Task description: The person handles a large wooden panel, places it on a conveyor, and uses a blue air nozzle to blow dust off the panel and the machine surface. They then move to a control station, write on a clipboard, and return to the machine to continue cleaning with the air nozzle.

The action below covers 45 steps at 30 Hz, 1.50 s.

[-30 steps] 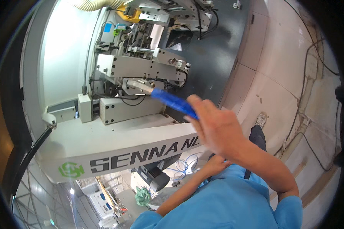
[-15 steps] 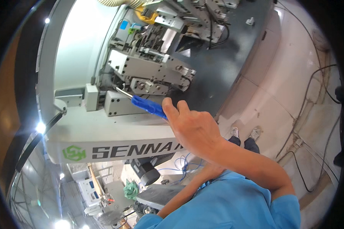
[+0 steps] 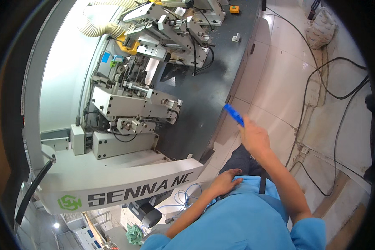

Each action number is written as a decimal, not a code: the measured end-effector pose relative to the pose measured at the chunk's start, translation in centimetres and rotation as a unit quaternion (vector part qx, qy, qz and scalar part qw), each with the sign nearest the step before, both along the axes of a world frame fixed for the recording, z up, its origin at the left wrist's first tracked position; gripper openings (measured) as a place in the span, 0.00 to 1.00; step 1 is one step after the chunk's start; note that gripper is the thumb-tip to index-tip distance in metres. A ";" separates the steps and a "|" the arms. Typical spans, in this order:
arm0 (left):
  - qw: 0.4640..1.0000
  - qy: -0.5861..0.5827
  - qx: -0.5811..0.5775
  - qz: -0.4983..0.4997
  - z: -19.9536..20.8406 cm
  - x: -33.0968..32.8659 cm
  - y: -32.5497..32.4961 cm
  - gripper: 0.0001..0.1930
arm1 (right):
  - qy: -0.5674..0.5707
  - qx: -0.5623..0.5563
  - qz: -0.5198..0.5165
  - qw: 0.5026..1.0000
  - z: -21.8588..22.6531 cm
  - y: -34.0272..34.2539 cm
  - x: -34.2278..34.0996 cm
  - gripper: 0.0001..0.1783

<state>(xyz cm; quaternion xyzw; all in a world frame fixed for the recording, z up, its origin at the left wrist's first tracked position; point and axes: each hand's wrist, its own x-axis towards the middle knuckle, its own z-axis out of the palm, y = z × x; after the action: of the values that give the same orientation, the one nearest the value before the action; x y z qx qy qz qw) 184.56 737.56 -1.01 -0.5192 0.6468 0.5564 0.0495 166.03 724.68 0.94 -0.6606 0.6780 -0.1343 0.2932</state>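
The right hand [image 3: 254, 135], toward three o'clock from the middle of the view, is wrapped around a blue handle [image 3: 234, 116]. The handle slants out of the fist between ten and eleven o'clock, clear of the white machine [image 3: 125, 102] at ten o'clock and seen against the edge of the dark tabletop [image 3: 198, 98]. The left hand [image 3: 226, 182], at five o'clock, lies at the waist of the blue shirt [image 3: 237, 218] with fingers loosely spread; whether it grips anything there, I cannot tell. A white bar [image 3: 83, 184] crosses eight o'clock, and a green cloth [image 3: 134, 234] sits at seven.
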 end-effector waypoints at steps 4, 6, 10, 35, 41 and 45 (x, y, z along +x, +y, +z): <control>1.000 0.002 -0.014 -0.013 -0.3 0.0 -3.3 0.30 | -0.023 -0.065 -0.113 0.991 -2.0 -2.8 -1.0 0.19; 0.999 0.001 -0.019 -0.028 -0.6 0.2 -4.9 0.30 | -0.035 -0.040 -0.089 0.995 -2.2 -4.5 -0.2 0.19; 0.999 -0.006 -0.038 -0.020 -1.2 1.0 -7.7 0.29 | -0.055 -0.040 -0.096 0.993 -1.9 -7.6 2.4 0.19; 0.788 0.252 -0.302 0.474 13.2 2.0 -29.9 0.21 | -0.243 -0.167 0.086 0.952 8.2 -15.2 9.7 0.34; 0.769 0.274 -0.271 0.510 13.5 -0.3 -32.3 0.20 | -0.215 -0.149 0.102 0.960 8.6 -17.8 6.8 0.29; 0.759 0.284 -0.258 0.526 14.4 -1.1 -33.4 0.21 | -0.280 -0.170 0.098 0.940 8.8 -18.2 5.9 0.28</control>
<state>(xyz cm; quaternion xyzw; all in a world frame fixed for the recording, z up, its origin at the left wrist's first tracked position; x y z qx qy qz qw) 183.41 704.16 13.36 -0.5889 0.3757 0.4290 -0.5726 171.97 706.51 9.79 -0.6994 0.4673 -0.3976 0.3665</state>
